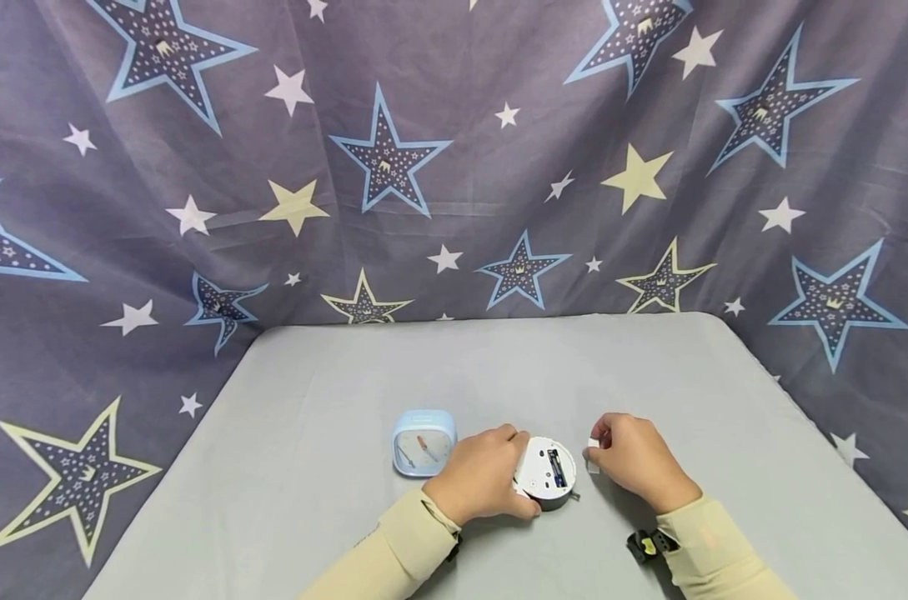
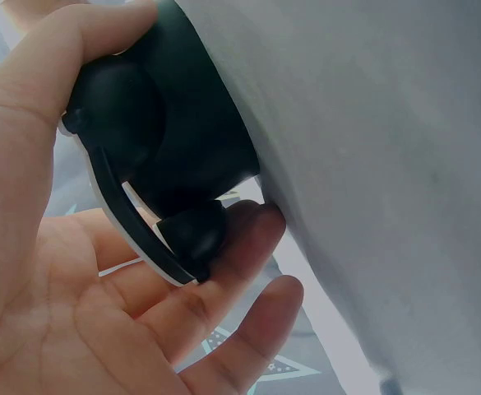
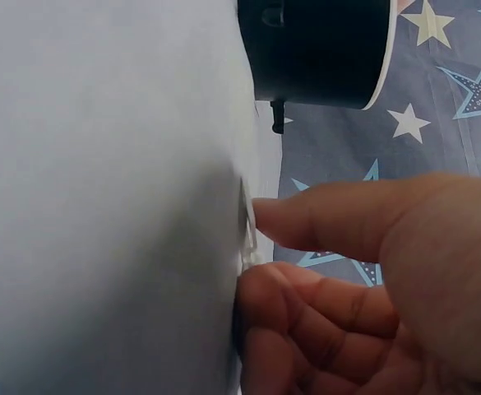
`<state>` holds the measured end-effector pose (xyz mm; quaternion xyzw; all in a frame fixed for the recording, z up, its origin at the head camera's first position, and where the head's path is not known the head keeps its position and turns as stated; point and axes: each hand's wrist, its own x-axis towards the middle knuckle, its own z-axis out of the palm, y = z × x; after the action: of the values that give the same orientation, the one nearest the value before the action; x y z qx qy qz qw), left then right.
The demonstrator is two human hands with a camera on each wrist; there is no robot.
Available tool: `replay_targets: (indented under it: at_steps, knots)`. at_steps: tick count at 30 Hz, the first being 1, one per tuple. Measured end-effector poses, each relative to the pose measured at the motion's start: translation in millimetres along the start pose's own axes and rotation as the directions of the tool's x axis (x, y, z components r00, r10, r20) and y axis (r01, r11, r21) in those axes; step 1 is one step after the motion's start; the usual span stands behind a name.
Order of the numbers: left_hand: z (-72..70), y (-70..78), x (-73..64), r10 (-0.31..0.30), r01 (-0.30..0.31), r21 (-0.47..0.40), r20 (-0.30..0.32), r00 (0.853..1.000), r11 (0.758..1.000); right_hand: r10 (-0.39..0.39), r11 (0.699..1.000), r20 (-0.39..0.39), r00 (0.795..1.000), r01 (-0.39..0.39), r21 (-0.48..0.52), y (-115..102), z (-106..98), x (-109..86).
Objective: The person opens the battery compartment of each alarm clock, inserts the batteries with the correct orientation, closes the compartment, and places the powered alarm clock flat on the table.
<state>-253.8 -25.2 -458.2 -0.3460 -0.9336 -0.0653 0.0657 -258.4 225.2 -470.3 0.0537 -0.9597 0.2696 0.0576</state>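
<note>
A black twin-bell alarm clock [image 1: 538, 477] lies face down on the table, its white back up. In that back, the battery compartment is uncovered and a dark battery [image 1: 556, 468] shows inside. My left hand [image 1: 479, 473] grips the clock from the left; in the left wrist view the thumb and fingers curl round its black case [image 2: 199, 107] and bells. To the right of the clock, my right hand [image 1: 637, 458] pinches a small white battery cover [image 1: 593, 458] at the tabletop. The right wrist view shows this cover [image 3: 250, 216] edge-on between thumb and fingers.
A light blue square alarm clock [image 1: 423, 443] stands just left of my left hand. The grey-white table [image 1: 333, 517] reaches back to a star-patterned curtain [image 1: 438, 167]. Near my right cuff sits a black wrist strap [image 1: 649, 546].
</note>
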Motion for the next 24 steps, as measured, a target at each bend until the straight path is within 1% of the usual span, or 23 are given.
replay_targets:
  at_steps: [8,18,24]
  knots:
    - [-1.4,0.4,-1.5,-0.008,0.008,-0.002,0.002,1.0,1.0,0.006,1.0,-0.015,1.0,-0.006,0.021,-1.6,1.6,0.9]
    - [-2.8,0.7,-2.2,-0.01,0.01,0.001,0.01,1.0,1.0,0.051,0.996,0.007,0.999,-0.051,0.078,-3.1,2.4,1.8]
    - [-2.4,0.6,-1.8,-0.014,0.014,-0.008,0.014,1.0,1.0,0.04,0.996,-0.007,0.999,-0.039,0.081,-2.6,2.0,1.7]
